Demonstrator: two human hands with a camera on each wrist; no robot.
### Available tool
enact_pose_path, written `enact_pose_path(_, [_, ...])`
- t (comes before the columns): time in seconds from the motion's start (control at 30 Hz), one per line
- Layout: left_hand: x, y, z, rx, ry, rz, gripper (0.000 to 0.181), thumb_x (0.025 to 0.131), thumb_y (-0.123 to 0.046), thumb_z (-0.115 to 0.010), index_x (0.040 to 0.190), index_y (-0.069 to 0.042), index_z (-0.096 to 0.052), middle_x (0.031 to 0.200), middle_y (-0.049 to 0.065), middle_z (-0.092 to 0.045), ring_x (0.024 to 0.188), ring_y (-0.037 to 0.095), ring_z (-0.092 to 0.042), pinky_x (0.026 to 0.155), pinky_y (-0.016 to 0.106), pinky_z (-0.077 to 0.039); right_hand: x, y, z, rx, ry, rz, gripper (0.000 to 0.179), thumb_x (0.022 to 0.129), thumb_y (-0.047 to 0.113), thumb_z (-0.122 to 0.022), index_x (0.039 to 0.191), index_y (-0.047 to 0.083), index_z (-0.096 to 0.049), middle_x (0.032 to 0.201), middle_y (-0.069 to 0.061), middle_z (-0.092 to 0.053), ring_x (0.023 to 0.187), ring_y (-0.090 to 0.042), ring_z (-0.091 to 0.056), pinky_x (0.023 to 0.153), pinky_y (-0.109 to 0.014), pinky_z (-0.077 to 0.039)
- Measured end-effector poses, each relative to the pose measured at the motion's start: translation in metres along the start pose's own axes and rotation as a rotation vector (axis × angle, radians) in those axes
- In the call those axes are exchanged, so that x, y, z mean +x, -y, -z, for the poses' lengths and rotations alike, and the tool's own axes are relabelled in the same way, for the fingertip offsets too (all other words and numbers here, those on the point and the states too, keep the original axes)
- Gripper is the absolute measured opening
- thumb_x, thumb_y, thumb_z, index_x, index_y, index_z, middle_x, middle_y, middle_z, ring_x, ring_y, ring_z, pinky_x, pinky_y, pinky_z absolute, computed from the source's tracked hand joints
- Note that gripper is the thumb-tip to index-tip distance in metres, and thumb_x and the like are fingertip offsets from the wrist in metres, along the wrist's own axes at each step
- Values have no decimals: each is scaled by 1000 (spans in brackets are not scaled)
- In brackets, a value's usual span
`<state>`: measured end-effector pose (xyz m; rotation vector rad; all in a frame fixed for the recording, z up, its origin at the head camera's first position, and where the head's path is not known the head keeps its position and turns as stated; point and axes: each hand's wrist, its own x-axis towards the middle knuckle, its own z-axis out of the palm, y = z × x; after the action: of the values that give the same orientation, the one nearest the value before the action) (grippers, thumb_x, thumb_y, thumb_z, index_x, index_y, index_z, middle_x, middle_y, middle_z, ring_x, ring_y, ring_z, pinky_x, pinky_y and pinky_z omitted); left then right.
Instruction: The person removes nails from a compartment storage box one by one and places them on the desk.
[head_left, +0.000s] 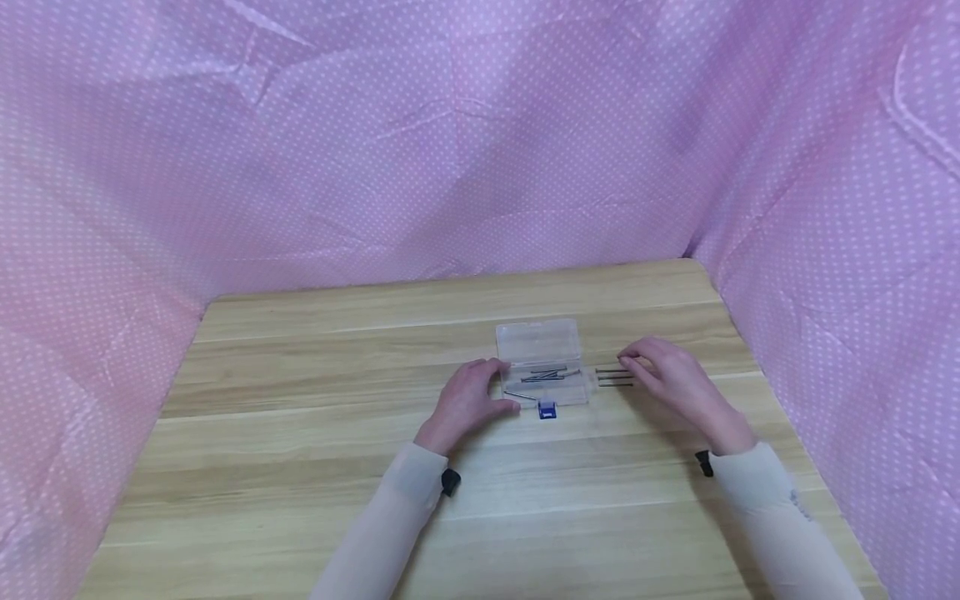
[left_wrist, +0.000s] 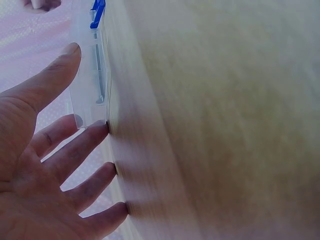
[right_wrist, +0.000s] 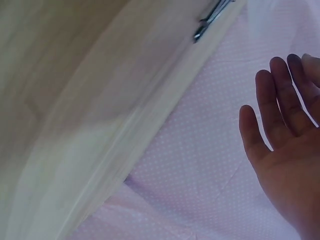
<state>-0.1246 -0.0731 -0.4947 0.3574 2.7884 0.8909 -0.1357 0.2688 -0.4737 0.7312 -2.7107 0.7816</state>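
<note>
A clear plastic box (head_left: 545,398) with its lid (head_left: 537,342) folded back lies on the table, and several thin dark metal pins, like long screws or nails (head_left: 543,377), are inside. My left hand (head_left: 467,398) holds the box's left end, thumb on the front wall (left_wrist: 90,85) and forefingers at the end. A blue latch (head_left: 547,410) hangs at the box's front. To the right of the box, three more such metal pins (head_left: 615,377) lie side by side. My right hand (head_left: 670,379) is just above them, thumb and index tips close together; nothing shows between them in the right wrist view.
The wooden table (head_left: 300,433) carries the box and metal pins near its far right part. Pink dotted cloth (head_left: 450,150) hangs behind and on both sides of the table.
</note>
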Motion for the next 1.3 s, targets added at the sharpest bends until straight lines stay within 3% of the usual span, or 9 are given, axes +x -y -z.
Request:
enact_pose_path(0.27, [0,0,-1,-14,-2,-6,66,81,-38,-89,137,-12,-64,136,12,-65,133,34,-53,114,48,-41,8,16,-6,65,-93,48,12,92,2,-75,103,7,-74,106,-8,-73,101,-30,-68,92,-51,-54])
enact_pose_path(0.7, [1,1,-1,-13,2,-4,68,81,-38,-89,138,-12,-63,135,11,-65,133,33,-53,114,48,-41,27,34,-28,88,-129,178,19,82,-5,-81,98,4,-75,100,-11,-73,96,-31,-68,87,-50,-54])
enact_pose_path(0.87, [0,1,-1,-20,1,-7,68,80,-39,-90,137,-12,-64,134,11,-66,131,33,-54,113,48,-42,32,39,-37,47,-72,197,19,82,-2,-82,98,5,-76,99,-10,-72,94,-31,-65,85,-50,-53])
enact_pose_path(1.1, [0,1,-1,-23,-1,-7,68,80,-39,-90,137,-13,-64,136,11,-65,133,33,-53,114,48,-41,39,47,-43,36,65,137,14,86,5,-82,100,7,-77,103,-8,-71,100,-30,-64,92,-50,-51])
enact_pose_path(1.3, [0,1,-2,-25,-3,2,68,80,-40,-90,137,-14,-64,137,11,-64,133,33,-53,114,49,-41,47,50,-49,21,154,125,13,88,8,-81,101,6,-78,101,-7,-69,96,-26,-63,88,-46,-52])
